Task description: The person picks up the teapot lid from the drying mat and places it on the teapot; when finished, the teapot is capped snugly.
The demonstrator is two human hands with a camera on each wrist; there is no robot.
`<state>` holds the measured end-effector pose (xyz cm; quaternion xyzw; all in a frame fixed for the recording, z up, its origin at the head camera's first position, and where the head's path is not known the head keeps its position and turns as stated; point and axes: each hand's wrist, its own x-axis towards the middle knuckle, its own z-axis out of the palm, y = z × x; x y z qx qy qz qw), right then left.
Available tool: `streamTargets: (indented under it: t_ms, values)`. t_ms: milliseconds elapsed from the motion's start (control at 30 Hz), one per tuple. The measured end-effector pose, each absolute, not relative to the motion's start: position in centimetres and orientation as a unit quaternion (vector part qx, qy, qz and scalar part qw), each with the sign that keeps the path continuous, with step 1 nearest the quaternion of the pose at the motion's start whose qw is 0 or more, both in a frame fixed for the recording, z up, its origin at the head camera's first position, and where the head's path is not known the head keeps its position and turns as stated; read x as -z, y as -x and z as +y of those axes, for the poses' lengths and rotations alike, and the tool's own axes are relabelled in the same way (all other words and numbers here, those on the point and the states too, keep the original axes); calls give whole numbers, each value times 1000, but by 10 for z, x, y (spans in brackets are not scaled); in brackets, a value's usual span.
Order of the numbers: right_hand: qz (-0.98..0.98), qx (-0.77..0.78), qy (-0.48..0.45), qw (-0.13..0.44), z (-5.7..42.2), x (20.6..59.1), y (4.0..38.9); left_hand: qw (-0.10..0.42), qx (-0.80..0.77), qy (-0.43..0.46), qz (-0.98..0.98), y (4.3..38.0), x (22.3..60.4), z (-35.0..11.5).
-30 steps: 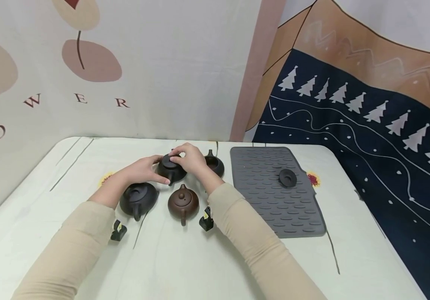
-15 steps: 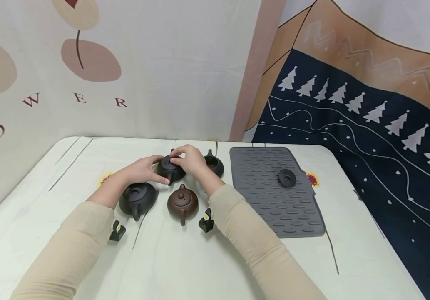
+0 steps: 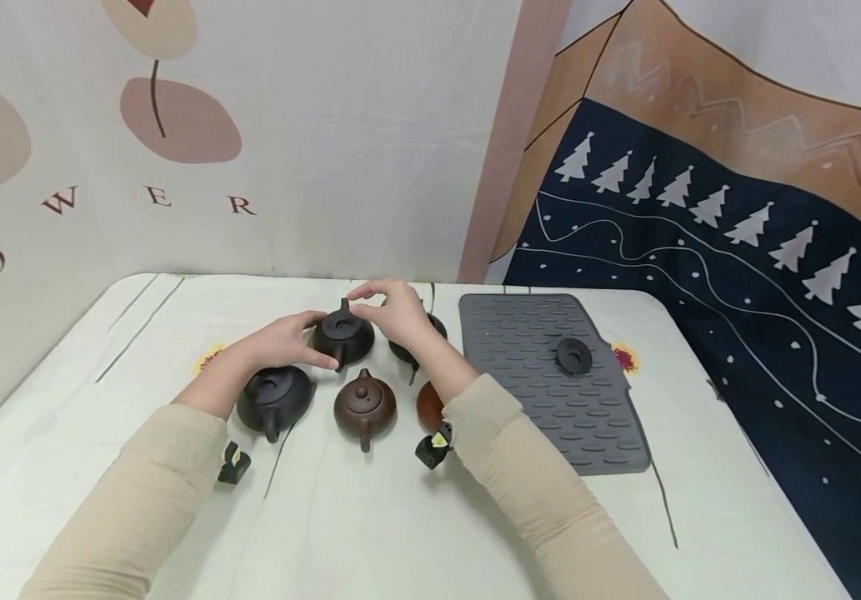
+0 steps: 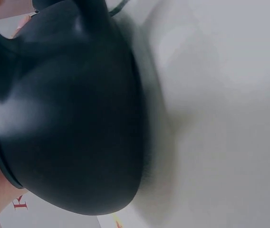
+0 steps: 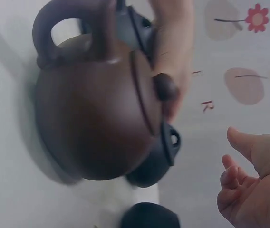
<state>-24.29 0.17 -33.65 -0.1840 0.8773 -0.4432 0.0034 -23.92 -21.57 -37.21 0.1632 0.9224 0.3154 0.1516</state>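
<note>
My left hand [image 3: 287,339] holds a black teapot [image 3: 343,335] at the back of the table, thumb in front and fingers behind. A lid sits on that teapot. My right hand [image 3: 396,321] hovers just to its right, thumb and forefinger apart; in the right wrist view this hand [image 5: 258,178] is bare of any object. Below my left wrist stands a wider black teapot [image 3: 280,396], which fills much of the left wrist view. A brown lidded teapot [image 3: 365,404] stands nearer the front, between my forearms. Another black teapot [image 3: 436,323] is partly hidden behind my right hand.
A grey ridged mat [image 3: 520,417] lies on the right of the table, with a round black lid [image 3: 573,357] on it. A reddish-brown rounded object [image 3: 427,406] shows partly beside my right wrist. A printed cloth wall [image 3: 370,167] rises behind the table.
My right hand has left the lid knob of the held teapot and shifted right, uncovering the reddish-brown object. My left hand has stayed on the teapot.
</note>
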Motion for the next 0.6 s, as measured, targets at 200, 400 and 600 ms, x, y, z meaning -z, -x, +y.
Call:
streamTargets:
  t_ms: [200,400,600]
  values:
    - [868,451,209,-19,14,325,232,152,-318,-159,922,238,372,-216]
    - [854,470,220,-30,28,316,219,152,-320,-155,922,238,373,-216]
    - [840,483,240,-59,43,315,206,152,-315,-154,924,238,373,-216]
